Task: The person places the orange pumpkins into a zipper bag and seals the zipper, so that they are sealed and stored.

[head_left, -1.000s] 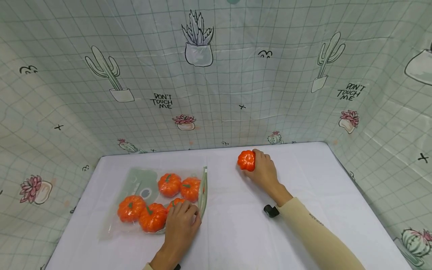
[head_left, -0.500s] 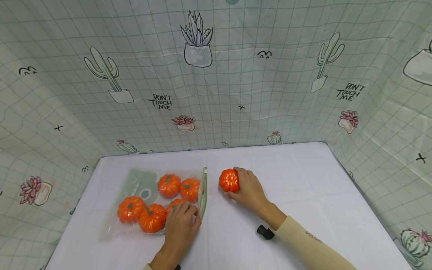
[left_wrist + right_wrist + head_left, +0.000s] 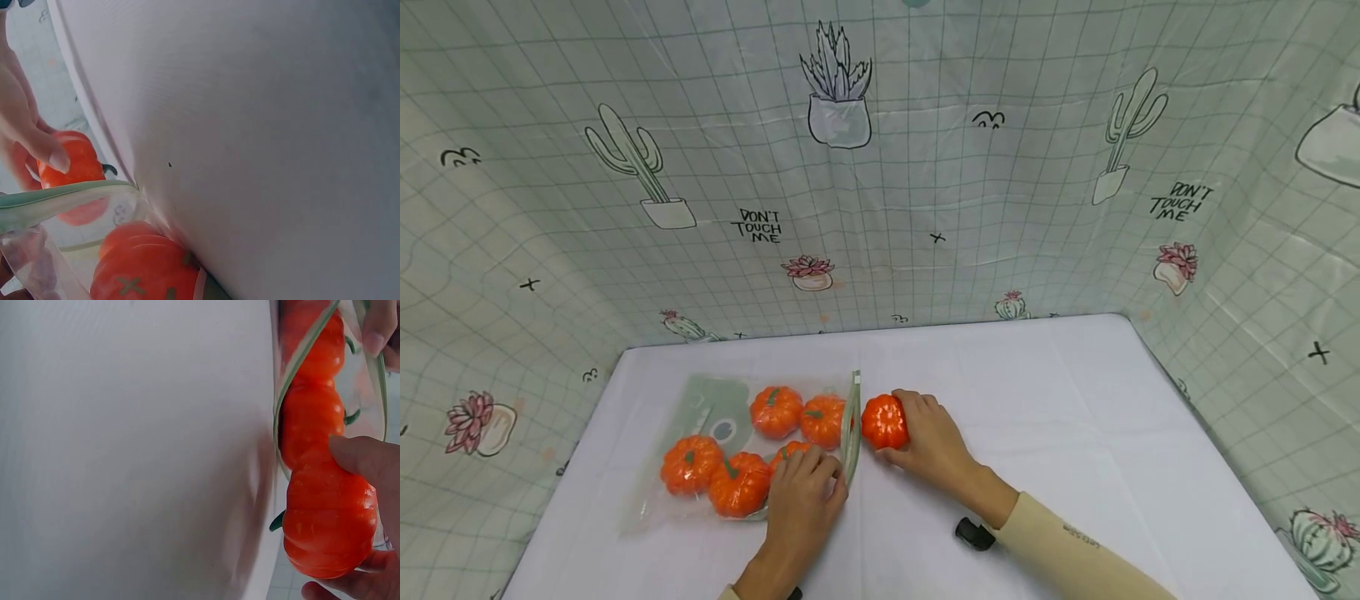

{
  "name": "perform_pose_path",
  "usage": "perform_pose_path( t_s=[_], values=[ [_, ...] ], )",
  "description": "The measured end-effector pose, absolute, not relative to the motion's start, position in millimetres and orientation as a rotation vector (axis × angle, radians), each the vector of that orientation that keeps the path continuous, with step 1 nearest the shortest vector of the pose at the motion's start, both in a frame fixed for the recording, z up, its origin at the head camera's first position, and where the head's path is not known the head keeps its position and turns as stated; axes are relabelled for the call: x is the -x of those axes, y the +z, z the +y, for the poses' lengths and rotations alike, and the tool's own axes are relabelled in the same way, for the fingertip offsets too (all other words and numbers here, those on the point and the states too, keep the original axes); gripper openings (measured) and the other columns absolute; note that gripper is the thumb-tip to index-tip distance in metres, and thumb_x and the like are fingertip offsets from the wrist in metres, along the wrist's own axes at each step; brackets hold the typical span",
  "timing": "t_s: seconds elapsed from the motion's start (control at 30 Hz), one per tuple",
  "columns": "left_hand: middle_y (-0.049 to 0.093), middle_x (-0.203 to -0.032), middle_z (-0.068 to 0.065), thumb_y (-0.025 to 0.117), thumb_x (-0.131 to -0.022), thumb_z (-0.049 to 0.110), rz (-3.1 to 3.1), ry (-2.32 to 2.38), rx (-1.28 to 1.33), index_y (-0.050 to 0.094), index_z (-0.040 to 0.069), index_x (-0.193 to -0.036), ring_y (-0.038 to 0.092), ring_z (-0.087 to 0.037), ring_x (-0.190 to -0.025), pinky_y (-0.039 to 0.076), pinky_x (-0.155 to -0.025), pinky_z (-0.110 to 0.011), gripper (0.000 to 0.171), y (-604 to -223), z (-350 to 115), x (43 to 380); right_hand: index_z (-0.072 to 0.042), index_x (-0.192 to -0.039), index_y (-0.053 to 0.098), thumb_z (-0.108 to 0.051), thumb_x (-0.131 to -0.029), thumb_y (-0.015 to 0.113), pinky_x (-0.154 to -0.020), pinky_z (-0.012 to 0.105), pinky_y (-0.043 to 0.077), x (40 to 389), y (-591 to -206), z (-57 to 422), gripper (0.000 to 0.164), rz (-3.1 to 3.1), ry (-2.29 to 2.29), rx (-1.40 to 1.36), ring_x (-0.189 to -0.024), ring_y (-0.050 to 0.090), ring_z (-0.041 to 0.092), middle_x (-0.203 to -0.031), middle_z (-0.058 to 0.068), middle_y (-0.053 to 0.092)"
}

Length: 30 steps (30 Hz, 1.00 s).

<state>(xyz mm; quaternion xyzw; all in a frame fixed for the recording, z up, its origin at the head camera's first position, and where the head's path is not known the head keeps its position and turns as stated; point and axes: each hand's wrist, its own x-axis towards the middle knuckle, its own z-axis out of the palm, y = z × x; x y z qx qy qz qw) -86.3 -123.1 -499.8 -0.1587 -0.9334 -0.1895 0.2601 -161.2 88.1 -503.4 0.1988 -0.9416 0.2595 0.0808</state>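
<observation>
My right hand (image 3: 936, 454) grips a small orange toy pumpkin (image 3: 884, 422) just right of the bag's mouth. In the right wrist view the held pumpkin (image 3: 330, 515) lies on its side, its green stem pointing left, with thumb and fingers round it. A clear zip bag (image 3: 711, 396) lies flat, its green-edged mouth (image 3: 852, 429) facing right and parted. Several orange pumpkins (image 3: 741, 485) sit inside. My left hand (image 3: 805, 500) pinches the bag's near edge by the mouth and partly covers one pumpkin (image 3: 792, 452); its fingertips (image 3: 375, 340) show on the green strip in the right wrist view.
A white-covered table (image 3: 1060, 400) bears everything. A cloth backdrop (image 3: 910, 175) printed with cacti and grid lines rises behind and at both sides. A black wrist device (image 3: 975, 534) sits by the right sleeve (image 3: 1067, 550).
My right hand has carried the pumpkin leftward and nearer to me, from the table's far part to beside the bag's mouth. The left hand and the bag have stayed put.
</observation>
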Motion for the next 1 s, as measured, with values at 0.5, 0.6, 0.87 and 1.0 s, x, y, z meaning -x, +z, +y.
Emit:
perform_pose_path(
  t_s=[0.5,0.6,0.87,1.0],
  values=[
    [0.056,-0.081,0.004,0.088,-0.076,0.006,-2.546,-0.532,0.427,0.067,0.015,-0.077,0.052,-0.016,-0.076,0.039,-0.067,-0.03,0.023,-497.9,-122.5,85.6,0.002,-0.141,0.052,-0.035,-0.078,0.094,-0.099,0.049,0.055,156.2,-506.3,68.5,0.084,-2.808,0.819,-0.644,-0.118,0.061,0.036,-0.132,0.016,0.065],
    [0.056,-0.08,0.004,0.089,-0.075,0.006,-2.52,-0.525,0.436,0.067,0.016,-0.077,0.052,-0.016,-0.075,0.039,-0.066,-0.03,0.024,-498.6,-122.4,85.8,0.002,-0.14,0.052,-0.033,-0.078,0.094,-0.098,0.048,0.055,155.2,-505.7,64.8,0.083,-2.808,0.812,-0.649,-0.117,0.061,0.036,-0.131,0.016,0.065],
    [0.055,-0.08,0.004,0.089,-0.073,0.005,-2.478,-0.518,0.449,0.066,0.016,-0.076,0.051,-0.015,-0.074,0.039,-0.065,-0.029,0.026,-499.3,-122.5,87.3,0.001,-0.141,0.052,-0.034,-0.077,0.094,-0.099,0.047,0.056,154.0,-505.1,54.3,0.084,-2.795,0.775,-0.683,-0.117,0.061,0.035,-0.132,0.015,0.065],
    [0.055,-0.08,0.004,0.089,-0.072,0.005,-2.462,-0.525,0.455,0.067,0.016,-0.076,0.051,-0.015,-0.074,0.039,-0.065,-0.029,0.025,-499.0,-122.2,87.8,0.0,-0.141,0.052,-0.036,-0.077,0.095,-0.099,0.045,0.056,153.2,-506.0,48.8,0.084,-2.762,0.743,-0.701,-0.116,0.062,0.034,-0.131,0.014,0.065]
  ],
)
